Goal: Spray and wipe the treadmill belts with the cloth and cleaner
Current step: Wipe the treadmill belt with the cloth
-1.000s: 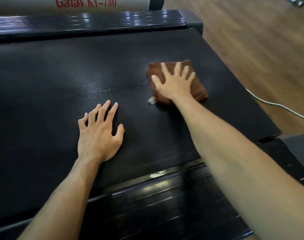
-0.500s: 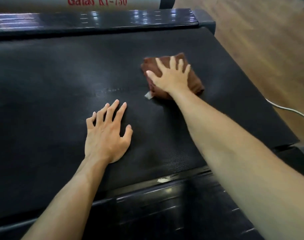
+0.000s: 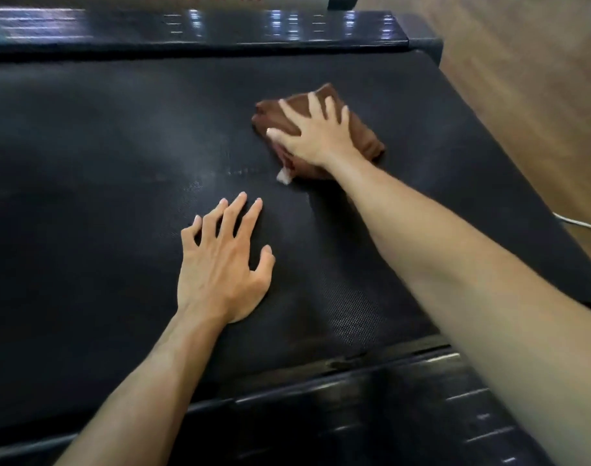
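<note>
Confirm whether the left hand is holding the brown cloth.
No: the left hand rests flat on the bare belt, while the right hand presses the brown cloth.

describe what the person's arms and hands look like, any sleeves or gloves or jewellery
Both arms are bare for as far as the view shows, with no sleeve edge in sight. The left hand and right hand wear no gloves. No rings, watch or wristband show on either. The fingernails look short and unpainted.
</note>
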